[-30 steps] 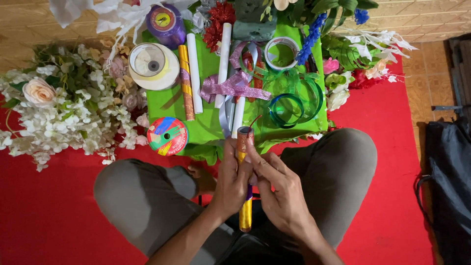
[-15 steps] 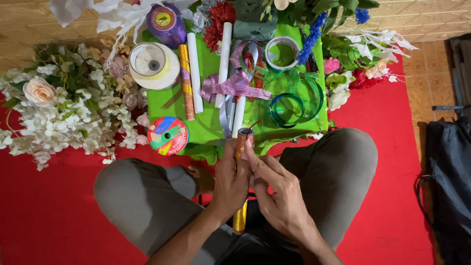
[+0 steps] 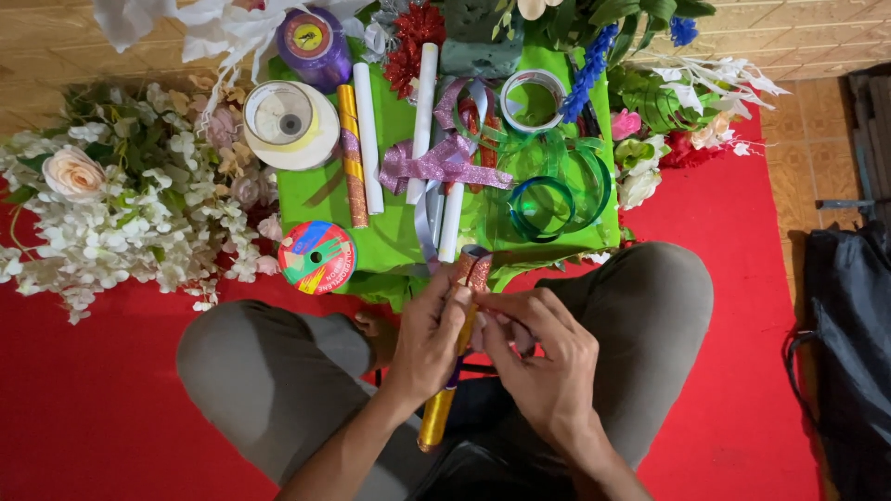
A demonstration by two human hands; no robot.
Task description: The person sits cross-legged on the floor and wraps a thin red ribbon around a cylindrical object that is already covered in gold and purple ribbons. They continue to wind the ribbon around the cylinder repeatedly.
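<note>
A gold roll [image 3: 452,357] is held upright over the lap, between the knees, just short of the near edge of the green board [image 3: 399,237]. The left hand [image 3: 429,336] is closed around the roll's middle, fingers pressed together. The right hand [image 3: 541,357] is pinched at the roll's upper part; what lies under its fingertips cannot be told. The board is crowded with ribbon spools [image 3: 316,256] and white tubes [image 3: 368,135]. White flowers [image 3: 111,223] border the left. Red cloth [image 3: 83,390] is seen outside both knees.
</note>
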